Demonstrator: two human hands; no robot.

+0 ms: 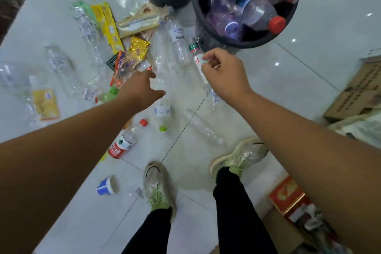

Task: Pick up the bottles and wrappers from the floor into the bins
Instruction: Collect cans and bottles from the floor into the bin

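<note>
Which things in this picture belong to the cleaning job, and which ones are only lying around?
Belong to the job:
black round plastic bin
clear plastic bottle with red label and red cap
clear plastic bottle with green cap
crumpled gold foil wrapper
long yellow wrapper

Only lying around:
brown cardboard box
red printed box
blue and white paper cup

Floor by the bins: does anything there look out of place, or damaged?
Yes. Bottles and wrappers lie scattered over the floor left of the black bin. One clear bottle near the right shoe looks crushed, and a blue paper cup lies on its side by the left shoe.
</note>
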